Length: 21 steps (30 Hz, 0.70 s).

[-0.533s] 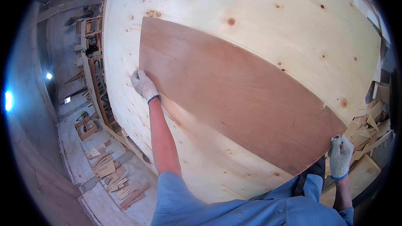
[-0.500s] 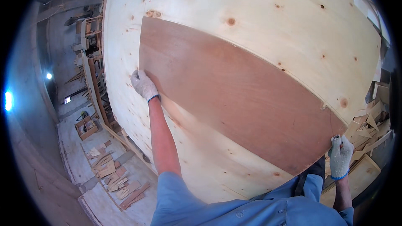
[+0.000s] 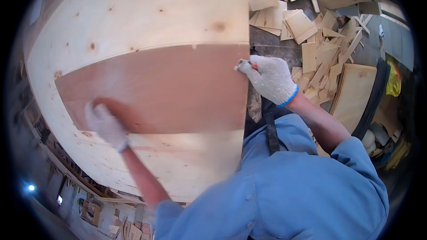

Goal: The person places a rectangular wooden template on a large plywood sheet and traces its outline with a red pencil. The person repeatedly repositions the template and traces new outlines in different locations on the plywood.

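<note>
- Right hand (image 3: 272, 79), knit-gloved: fingers pinch small orange object (image 3: 255, 66).
- Left hand (image 3: 106, 125): blurred; cannot tell finger state.
- Under left fingers: flat reddish-brown panel (image 3: 187, 86), knotty pale plywood (image 3: 169, 24).

reddish-brown panel (image 3: 178, 86) over cream wood sheet (image 3: 169, 26) spotted with brown knots (image 3: 92, 46)
the right glove (image 3: 271, 78) is white with a blue cuff (image 3: 290, 97), and against it shows a small orange-red thing (image 3: 254, 66); the left glove (image 3: 106, 125), blurred, looks whitish. the shirt (image 3: 307, 186) is plain blue, the strap (image 3: 271, 133) black.
</note>
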### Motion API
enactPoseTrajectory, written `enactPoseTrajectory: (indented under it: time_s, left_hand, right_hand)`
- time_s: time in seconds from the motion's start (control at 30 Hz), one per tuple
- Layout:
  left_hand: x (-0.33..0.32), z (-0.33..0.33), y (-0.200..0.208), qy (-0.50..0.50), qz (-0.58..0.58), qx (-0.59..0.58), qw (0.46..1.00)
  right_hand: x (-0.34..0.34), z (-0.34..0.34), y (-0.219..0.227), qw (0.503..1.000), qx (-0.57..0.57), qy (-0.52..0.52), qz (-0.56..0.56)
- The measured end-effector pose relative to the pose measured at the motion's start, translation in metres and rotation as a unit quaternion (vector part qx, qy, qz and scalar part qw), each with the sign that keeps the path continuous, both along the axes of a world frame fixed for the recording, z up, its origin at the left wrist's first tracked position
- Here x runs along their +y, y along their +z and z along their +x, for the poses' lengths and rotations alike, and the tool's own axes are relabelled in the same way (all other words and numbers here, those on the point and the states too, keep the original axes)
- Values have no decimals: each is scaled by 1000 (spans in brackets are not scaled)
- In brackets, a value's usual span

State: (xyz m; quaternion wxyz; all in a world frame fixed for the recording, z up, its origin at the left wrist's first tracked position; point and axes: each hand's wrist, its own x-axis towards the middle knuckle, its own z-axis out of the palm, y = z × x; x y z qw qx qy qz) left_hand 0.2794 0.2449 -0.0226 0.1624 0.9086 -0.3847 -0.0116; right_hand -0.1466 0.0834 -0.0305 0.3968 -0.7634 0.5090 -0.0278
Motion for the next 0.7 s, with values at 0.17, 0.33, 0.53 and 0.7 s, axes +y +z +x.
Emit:
enactPoseTrajectory:
  time_s: [0.17,0.33,0.53,0.7]
  left_hand:
    - [-30,-287,40,-288,87,152,942]
    - [-6,-355,3,-285,49,117,950]
    - [-3,-340,-6,-291,183,77,936]
    - [8,-328,19,-293,199,115,928]
  right_hand:
    - [-2,-12,-3,994,-28,-39,97]
    - [10,-25,-1,977,-121,-86,152]
    - [42,-31,-7,932,-199,-214,214]
    - [60,-32,-2,896,-247,-276,242]
